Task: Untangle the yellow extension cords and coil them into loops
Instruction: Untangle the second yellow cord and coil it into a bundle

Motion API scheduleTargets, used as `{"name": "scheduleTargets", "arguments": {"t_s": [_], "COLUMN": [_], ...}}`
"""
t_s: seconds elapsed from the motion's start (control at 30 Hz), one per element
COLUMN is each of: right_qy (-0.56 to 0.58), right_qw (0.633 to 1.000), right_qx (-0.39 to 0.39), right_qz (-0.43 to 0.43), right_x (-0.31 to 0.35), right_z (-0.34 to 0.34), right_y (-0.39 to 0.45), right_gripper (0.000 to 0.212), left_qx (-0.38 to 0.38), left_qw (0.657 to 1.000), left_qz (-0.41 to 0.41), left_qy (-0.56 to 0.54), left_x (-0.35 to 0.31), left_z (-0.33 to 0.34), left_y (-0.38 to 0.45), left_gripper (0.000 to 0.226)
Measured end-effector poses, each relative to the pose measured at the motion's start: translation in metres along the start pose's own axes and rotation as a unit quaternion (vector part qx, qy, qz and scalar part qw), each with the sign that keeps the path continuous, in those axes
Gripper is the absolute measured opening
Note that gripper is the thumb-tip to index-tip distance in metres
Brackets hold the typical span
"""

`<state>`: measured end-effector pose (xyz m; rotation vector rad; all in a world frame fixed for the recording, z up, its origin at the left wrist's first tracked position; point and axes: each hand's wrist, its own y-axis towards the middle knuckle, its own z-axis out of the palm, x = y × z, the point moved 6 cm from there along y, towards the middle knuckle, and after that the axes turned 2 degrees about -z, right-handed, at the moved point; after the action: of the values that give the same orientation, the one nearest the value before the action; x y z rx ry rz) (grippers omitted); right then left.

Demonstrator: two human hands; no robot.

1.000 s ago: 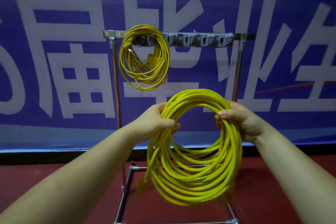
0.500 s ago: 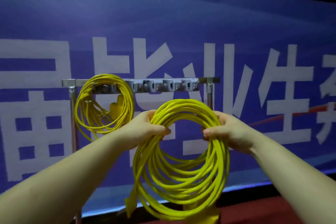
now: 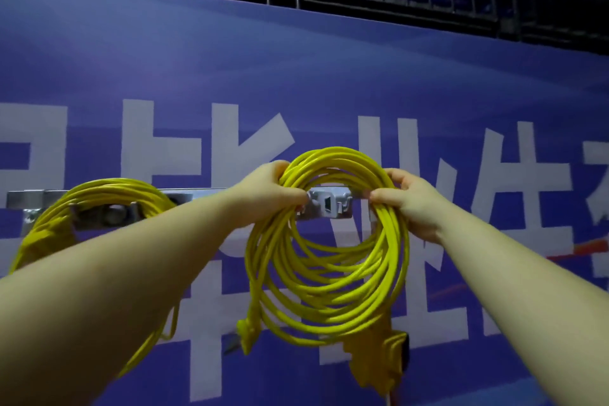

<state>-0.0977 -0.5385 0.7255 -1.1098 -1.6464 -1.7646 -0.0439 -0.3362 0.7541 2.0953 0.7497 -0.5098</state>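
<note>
While my left hand and right hand grip its top, the coiled yellow cord hangs mid-frame; my left forearm hides much of a second coil at the left.

The big coil of cord is bright yellow all over, and its plug is yellow too. The second coil is the same yellow. The rack bar is shiny grey. The banner is blue with big white letters.
</note>
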Motion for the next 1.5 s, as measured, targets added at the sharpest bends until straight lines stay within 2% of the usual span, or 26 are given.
{"name": "scheduleTargets", "arguments": {"t_s": [0.17, 0.4, 0.53, 0.8, 0.9, 0.93, 1.0, 1.1, 1.2, 1.33, 1.43, 1.5], "right_qy": [0.042, 0.050, 0.072, 0.144, 0.198, 0.208, 0.204, 0.133, 0.001, -0.146, -0.226, -0.272], "right_qw": [0.999, 0.999, 0.997, 0.988, 0.978, 0.976, 0.976, 0.984, 0.989, 0.980, 0.969, 0.958], "right_qx": [-0.009, 0.017, 0.018, -0.012, -0.046, -0.054, -0.071, -0.118, -0.150, -0.125, -0.082, -0.074], "right_qz": [-0.001, 0.012, 0.027, 0.046, 0.048, 0.046, 0.040, 0.030, 0.018, 0.045, 0.057, 0.051], "right_x": [-0.020, -0.054, -0.070, -0.092, -0.106, -0.108, -0.111, -0.115, -0.115, -0.106, -0.094, -0.084], "right_z": [-0.006, -0.006, -0.004, -0.001, 0.000, 0.000, 0.001, 0.003, 0.010, 0.014, 0.013, 0.009], "right_y": [0.046, 0.070, 0.067, 0.055, 0.053, 0.051, 0.048, 0.040, 0.030, 0.019, 0.017, 0.017], "right_gripper": [0.039, 0.045, 0.044, 0.041, 0.049, 0.054, 0.062, 0.054, 0.052, 0.054, 0.073, 0.076], "left_qx": [0.002, 0.105, 0.127, 0.087, 0.060, 0.045, 0.021, 0.006, -0.022, -0.004, -0.004, -0.021], "left_qw": [0.998, 0.979, 0.969, 0.928, 0.923, 0.917, 0.892, 0.861, 0.830, 0.838, 0.828, 0.844], "left_qz": [0.002, -0.017, -0.025, 0.014, 0.067, 0.086, 0.121, 0.138, 0.153, 0.099, 0.087, 0.078], "left_qy": [0.067, 0.172, 0.211, 0.363, 0.375, 0.387, 0.435, 0.489, 0.536, 0.537, 0.553, 0.530], "left_x": [0.008, 0.026, 0.032, 0.029, 0.024, 0.023, 0.025, 0.033, 0.031, 0.028, 0.020, 0.021], "left_z": [-0.007, -0.007, 0.000, 0.010, 0.011, 0.010, 0.012, 0.019, 0.026, 0.029, 0.026, 0.024], "left_y": [0.048, 0.068, 0.064, 0.058, 0.052, 0.049, 0.044, 0.037, 0.027, 0.020, 0.023, 0.025], "left_gripper": [0.023, 0.037, 0.036, 0.059, 0.099, 0.103, 0.095, 0.084, 0.079, 0.073, 0.065, 0.061]}}
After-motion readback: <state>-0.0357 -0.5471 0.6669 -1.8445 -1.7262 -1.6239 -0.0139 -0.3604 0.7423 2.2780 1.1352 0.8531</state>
